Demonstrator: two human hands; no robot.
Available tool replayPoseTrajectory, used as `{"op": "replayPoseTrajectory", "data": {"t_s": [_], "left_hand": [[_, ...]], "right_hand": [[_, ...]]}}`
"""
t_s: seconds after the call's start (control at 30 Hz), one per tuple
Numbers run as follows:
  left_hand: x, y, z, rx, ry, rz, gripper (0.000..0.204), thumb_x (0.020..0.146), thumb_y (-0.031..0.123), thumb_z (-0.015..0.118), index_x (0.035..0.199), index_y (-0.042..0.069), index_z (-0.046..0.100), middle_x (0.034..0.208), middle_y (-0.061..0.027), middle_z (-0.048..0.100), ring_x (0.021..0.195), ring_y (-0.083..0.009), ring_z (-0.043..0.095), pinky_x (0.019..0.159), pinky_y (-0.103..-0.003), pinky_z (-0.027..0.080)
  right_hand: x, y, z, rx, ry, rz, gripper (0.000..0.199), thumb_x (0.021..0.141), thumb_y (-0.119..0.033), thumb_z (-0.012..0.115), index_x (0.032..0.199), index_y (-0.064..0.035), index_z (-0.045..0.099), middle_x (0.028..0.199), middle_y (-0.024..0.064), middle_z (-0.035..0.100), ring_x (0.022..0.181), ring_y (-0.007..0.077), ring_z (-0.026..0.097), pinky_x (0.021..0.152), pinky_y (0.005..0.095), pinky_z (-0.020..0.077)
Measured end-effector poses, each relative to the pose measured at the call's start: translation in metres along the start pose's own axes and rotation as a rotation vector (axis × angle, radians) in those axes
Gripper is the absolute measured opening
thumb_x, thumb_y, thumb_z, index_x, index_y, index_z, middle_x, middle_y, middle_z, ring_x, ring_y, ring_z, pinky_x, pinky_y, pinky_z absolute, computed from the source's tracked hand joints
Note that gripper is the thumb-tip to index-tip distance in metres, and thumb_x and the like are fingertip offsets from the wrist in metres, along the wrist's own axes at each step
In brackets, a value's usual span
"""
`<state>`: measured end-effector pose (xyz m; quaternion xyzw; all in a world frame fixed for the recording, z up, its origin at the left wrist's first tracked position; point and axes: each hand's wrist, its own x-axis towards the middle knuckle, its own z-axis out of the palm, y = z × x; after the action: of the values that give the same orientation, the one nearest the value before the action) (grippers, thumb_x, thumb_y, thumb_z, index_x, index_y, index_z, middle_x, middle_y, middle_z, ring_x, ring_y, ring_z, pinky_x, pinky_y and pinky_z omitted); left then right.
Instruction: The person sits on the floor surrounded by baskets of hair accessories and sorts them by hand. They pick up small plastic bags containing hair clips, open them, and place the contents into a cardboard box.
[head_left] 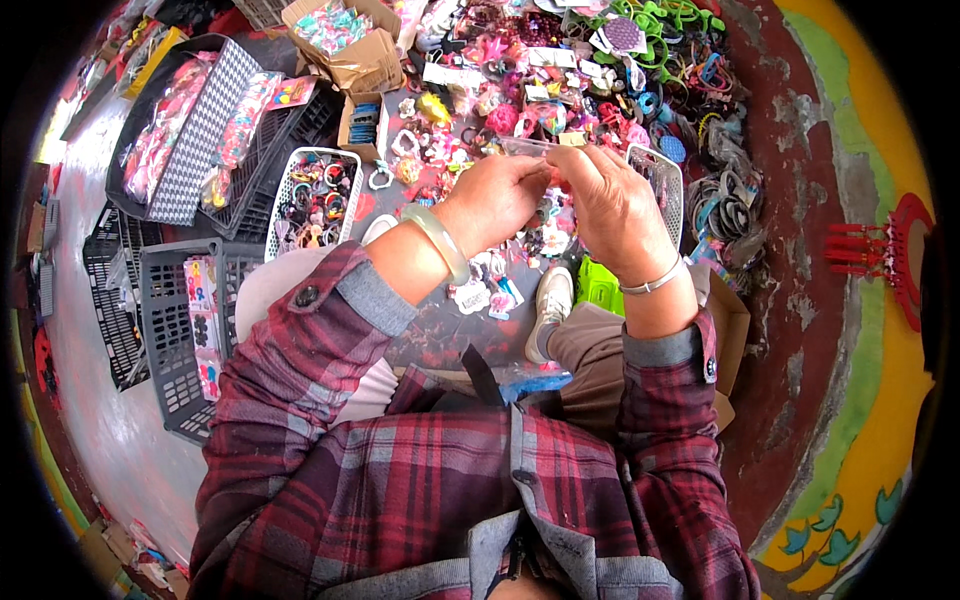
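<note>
My left hand (495,200), with a pale bangle at its wrist, and my right hand (622,212), with a silver bracelet, meet in front of me above the heap. Both have their fingers closed in a pinch. At their fingertips a strip of see-through plastic (525,147) shows, like the edge of a small bag; most of it is hidden behind the hands. Under and beyond them spreads a heap of hair accessories (500,118), with bows, hair ties and colourful trinkets. Behind my right hand stands a white basket (668,185), partly covered.
To the left are a white basket (283,180) of small hair ties, a grey crate (178,365) and a houndstooth-patterned box (185,165) of packed goods. An open cardboard box (360,68) stands at the far side. Green headbands (655,30) lie far right, beside a worn red ledge (790,150).
</note>
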<state>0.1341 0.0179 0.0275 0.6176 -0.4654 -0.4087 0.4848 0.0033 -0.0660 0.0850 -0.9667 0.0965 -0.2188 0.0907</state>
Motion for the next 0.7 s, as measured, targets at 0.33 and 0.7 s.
{"op": "replayPoseTrajectory", "data": {"t_s": [0.33, 0.7], "left_hand": [[0.006, -0.014, 0.001, -0.182, -0.019, 0.163, 0.030, 0.090, 0.024, 0.046, 0.106, 0.003, 0.060, 0.087, -0.0114, 0.065, 0.069, -0.0184, 0.064, 0.063, -0.030, 0.049], [-0.002, 0.008, -0.005, -0.071, -0.200, 0.076, 0.034, 0.092, 0.018, 0.045, 0.116, -0.004, 0.053, 0.108, -0.0087, 0.060, 0.098, -0.0125, 0.054, 0.085, -0.026, 0.044]], "right_hand": [[0.007, -0.003, -0.007, -0.126, 0.139, 0.161, 0.047, 0.067, -0.005, 0.064, 0.112, -0.0106, 0.050, 0.103, 0.0119, 0.055, 0.096, 0.0324, 0.052, 0.082, 0.0396, 0.0414], [-0.012, 0.021, 0.005, 0.054, -0.115, 0.461, 0.020, 0.068, -0.011, 0.067, 0.086, -0.0056, 0.059, 0.080, 0.0118, 0.060, 0.072, 0.0297, 0.061, 0.062, 0.0382, 0.0484]]}}
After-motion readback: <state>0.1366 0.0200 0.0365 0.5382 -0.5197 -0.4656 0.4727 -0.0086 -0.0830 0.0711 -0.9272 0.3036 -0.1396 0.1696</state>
